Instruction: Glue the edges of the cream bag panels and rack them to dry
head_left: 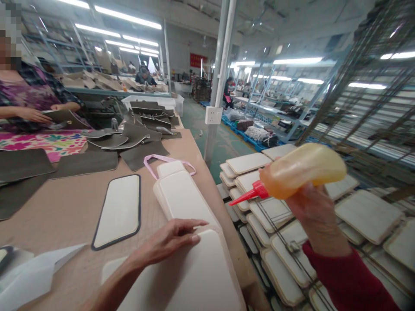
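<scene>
My right hand point(313, 205) is wrapped round a squeeze bottle point(304, 166) of amber liquid. It is tilted, its red nozzle point(248, 193) slanting down to the left, above the racked panels. My left hand point(178, 237) rests on the top end of a white rounded panel point(204, 276), its fingers stretched out and the thumb apart. Just beyond lie more white panels point(188, 194), overlapping in a row along the table. A single white panel with a dark border point(118, 209) lies flat to the left.
Many pale panels are stacked on a wire rack point(293, 246) at the right. A pink strap loop point(168, 158), dark sheet pieces point(129, 134) and white paper point(35, 274) lie on the table point(74, 198). Across it, a person point(32, 99) handles a dark piece. A post with a socket point(214, 115) stands beyond.
</scene>
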Motion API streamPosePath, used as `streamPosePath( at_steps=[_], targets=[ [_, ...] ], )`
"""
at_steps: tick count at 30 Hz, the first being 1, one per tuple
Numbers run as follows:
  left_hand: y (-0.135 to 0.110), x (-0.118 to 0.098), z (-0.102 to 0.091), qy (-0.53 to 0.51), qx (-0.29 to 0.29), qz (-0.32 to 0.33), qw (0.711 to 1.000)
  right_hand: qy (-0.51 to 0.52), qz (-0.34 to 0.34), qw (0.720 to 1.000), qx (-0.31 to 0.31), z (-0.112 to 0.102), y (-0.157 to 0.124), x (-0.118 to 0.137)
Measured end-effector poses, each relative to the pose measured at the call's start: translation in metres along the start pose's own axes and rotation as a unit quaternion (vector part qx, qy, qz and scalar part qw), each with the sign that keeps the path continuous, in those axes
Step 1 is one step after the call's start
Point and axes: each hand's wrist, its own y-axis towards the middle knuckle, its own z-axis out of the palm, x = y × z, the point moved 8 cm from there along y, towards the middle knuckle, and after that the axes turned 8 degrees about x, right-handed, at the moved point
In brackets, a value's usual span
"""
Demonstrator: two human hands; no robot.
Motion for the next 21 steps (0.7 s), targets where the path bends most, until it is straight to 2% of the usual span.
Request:
streamPosePath(
  at_steps=[1,3,7,10,15,21],
  targets=[
    [0.003,-0.01,0.003,0.059,0.05,0.007,0.997,0.001,-0.011,1.0,0.029,0.004,0.003,0.007],
    [0.005,-0.03,0.015,0.176,0.168,0.03,0.97,-0.012,-0.018,0.997,0.076,0.011,0.006,0.018],
    [0.006,-0.063,0.026,0.281,0.268,0.052,0.92,-0.032,0.01,0.991,0.133,0.027,0.009,0.021],
    [0.005,-0.076,0.036,0.293,0.331,0.056,0.895,-0.008,0.034,0.988,0.147,0.038,0.007,0.014],
    [0.002,-0.086,0.039,0.277,0.394,0.039,0.875,0.008,0.064,0.98,0.186,0.053,-0.001,-0.001],
    [0.002,-0.09,0.038,0.229,0.412,0.009,0.882,0.019,0.087,0.973,0.214,0.062,-0.007,-0.01]
  ],
)
